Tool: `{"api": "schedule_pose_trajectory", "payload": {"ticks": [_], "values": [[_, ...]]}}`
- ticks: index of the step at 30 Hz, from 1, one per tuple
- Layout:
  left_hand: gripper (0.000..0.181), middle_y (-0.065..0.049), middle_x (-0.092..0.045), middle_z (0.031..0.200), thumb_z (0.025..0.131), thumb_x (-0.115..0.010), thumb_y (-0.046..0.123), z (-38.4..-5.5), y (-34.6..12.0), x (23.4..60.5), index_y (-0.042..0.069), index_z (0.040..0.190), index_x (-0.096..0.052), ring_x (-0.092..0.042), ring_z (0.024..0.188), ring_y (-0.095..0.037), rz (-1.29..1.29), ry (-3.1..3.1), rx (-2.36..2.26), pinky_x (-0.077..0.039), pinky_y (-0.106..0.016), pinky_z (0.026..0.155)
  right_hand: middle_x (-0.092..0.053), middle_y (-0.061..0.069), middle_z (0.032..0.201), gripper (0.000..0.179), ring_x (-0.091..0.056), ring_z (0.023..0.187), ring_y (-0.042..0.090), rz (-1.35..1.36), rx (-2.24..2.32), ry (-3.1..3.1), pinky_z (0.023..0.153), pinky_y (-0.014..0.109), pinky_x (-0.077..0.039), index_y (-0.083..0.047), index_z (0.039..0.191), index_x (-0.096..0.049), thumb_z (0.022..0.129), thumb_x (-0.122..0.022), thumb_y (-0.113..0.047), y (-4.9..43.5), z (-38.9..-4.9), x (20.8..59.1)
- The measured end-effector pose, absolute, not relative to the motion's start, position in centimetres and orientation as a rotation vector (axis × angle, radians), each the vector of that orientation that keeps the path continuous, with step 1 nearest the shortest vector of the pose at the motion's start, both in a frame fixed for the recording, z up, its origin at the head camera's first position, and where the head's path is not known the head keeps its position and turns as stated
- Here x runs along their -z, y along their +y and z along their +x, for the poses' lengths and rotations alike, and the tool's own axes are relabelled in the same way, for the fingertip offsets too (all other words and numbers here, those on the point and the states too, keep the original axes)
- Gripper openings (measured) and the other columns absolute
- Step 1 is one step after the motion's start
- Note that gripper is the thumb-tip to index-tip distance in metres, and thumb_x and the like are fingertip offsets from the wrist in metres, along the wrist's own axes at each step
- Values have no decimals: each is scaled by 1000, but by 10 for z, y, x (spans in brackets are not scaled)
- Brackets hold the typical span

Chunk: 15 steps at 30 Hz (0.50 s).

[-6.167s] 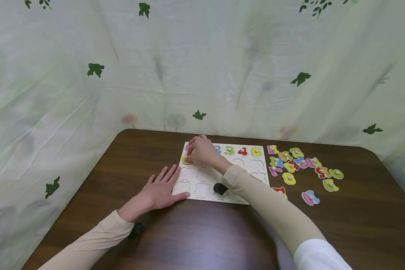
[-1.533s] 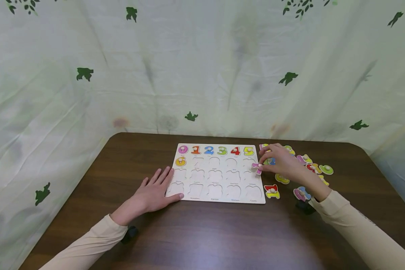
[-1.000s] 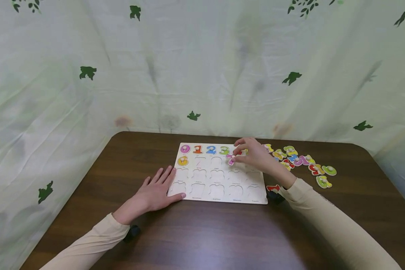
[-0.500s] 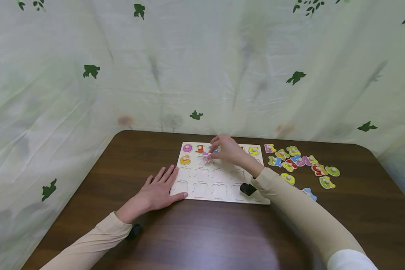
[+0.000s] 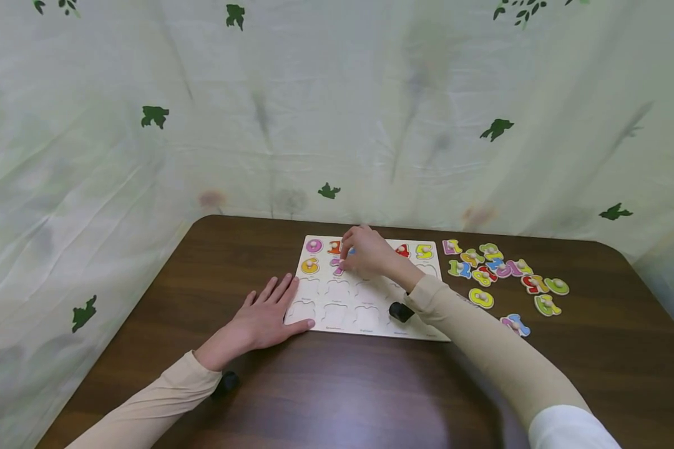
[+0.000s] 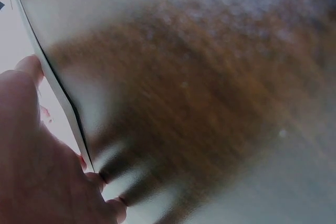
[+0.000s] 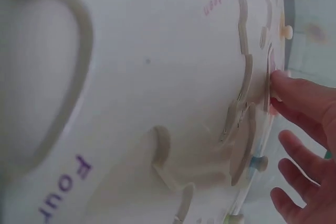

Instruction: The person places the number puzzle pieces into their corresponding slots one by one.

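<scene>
A white number puzzle board lies on the brown table. My left hand rests on its left edge, fingers spread and straight; the left wrist view shows the fingers along that edge. Over the second row, my right hand pinches a pink number 7 piece between thumb and finger, at the recess right of the yellow-orange 6. In the right wrist view the right hand reaches low over the board, its other fingers loosely bent. The right hand partly covers the top row of pieces.
The top row holds knobbed numbers, among them a pink 0, a red 4 and a yellow 5. Several loose number pieces lie right of the board. A pale curtain hangs behind the table.
My right hand has carried the pink 7 from the board's right edge leftward to the recess beside the 6. Earlier, it was at the 6. The left hand stays on the board.
</scene>
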<state>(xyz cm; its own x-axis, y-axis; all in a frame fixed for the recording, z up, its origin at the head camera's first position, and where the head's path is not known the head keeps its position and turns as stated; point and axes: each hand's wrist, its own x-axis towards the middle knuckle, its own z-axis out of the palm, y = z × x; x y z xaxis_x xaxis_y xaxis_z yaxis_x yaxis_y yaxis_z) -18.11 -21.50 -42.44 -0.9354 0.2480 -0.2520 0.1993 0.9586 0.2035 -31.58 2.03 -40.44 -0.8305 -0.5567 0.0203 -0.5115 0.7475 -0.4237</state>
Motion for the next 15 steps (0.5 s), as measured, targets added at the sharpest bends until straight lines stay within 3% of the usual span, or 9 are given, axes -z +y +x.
{"api": "schedule_pose_trajectory", "payload": {"ticks": [15], "values": [[102, -10, -8, 164, 87, -44, 77, -178, -211, 416, 11, 159, -12, -6, 149, -35, 316, 2825, -238, -12, -65, 111, -53, 6, 137, 12, -38, 130, 27, -950, 753, 2749, 107, 45, -32, -18, 100, -76, 90, -74, -23, 46, -317, 399]]}}
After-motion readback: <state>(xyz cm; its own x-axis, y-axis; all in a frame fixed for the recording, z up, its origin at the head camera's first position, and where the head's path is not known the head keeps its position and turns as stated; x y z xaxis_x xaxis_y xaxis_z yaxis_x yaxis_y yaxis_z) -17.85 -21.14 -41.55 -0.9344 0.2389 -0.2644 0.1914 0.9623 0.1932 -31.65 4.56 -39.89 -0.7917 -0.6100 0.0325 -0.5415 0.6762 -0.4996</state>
